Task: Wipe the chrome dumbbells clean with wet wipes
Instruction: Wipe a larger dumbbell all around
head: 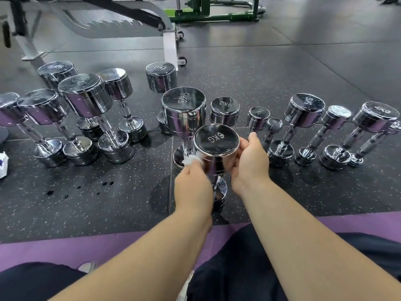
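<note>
A chrome 6KG dumbbell [217, 142] stands upright on the rubber floor right in front of me. My left hand [193, 185] holds a crumpled white wet wipe [191, 160] against the left side of its top head. My right hand [249, 164] grips the right side of the same head, fingers curled round its rim. Just behind stands a larger 9KG dumbbell [184, 109]. The lower head of the 6KG dumbbell [220, 192] shows between my wrists.
Several chrome dumbbells stand upright in a row at the left [84, 98] and right [303, 109]. A white wipe packet [3, 164] lies at the left edge. Wet drops [107, 183] dot the floor. A bench frame [170, 46] stands behind; a purple mat [65, 246] lies under my legs.
</note>
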Demonstrator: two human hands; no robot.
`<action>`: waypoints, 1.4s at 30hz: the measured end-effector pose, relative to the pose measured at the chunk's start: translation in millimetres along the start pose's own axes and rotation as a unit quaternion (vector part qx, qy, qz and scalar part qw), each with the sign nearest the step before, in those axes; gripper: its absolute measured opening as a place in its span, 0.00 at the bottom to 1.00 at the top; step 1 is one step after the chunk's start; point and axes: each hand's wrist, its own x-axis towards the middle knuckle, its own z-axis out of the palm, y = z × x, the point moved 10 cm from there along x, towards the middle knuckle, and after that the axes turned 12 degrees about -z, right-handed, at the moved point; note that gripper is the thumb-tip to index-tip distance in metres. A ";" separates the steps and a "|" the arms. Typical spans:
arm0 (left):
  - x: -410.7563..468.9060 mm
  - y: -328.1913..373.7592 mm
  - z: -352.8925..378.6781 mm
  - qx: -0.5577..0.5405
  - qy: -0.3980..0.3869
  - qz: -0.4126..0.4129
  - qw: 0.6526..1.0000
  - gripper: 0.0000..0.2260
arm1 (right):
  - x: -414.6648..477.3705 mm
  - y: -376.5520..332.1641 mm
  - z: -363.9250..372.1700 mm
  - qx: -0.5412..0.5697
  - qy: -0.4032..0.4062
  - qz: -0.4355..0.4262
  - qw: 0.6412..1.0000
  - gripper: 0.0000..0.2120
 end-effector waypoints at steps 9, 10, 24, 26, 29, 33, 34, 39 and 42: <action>5.4 23.1 -13.9 -0.002 0.047 0.087 0.995 0.17 | 4.8 2.1 -2.2 -0.005 0.002 -0.005 1.000 0.26; 0.1 30.7 -11.7 0.027 0.048 0.109 0.992 0.17 | 6.1 2.8 -3.3 -0.007 0.001 -0.005 1.000 0.26; 35.3 67.5 30.1 0.010 -0.177 0.041 0.983 0.13 | 27.2 -22.3 32.5 -0.142 -0.184 0.016 0.972 0.32; 41.4 64.5 27.7 -0.023 -0.164 0.032 0.986 0.08 | 34.8 -24.0 41.9 -0.180 -0.217 0.028 0.959 0.34; 45.7 61.3 24.2 0.004 -0.135 0.023 0.991 0.07 | 44.1 -24.9 51.1 -0.216 -0.255 0.036 0.942 0.37; 31.2 64.1 41.9 0.024 -0.206 0.007 0.978 0.12 | 53.0 -26.3 56.9 -0.260 -0.295 0.015 0.920 0.39; 29.0 64.6 44.5 0.036 -0.214 0.010 0.976 0.11 | 55.1 -26.0 55.7 -0.259 -0.298 0.010 0.919 0.39; 38.0 67.8 18.0 0.005 -0.106 0.005 0.994 0.07 | 59.8 -13.5 38.9 -0.213 -0.275 -0.007 0.938 0.33; 36.8 68.7 15.6 -0.002 -0.113 0.007 0.994 0.07 | 57.0 -12.3 27.7 -0.220 -0.242 -0.039 0.944 0.28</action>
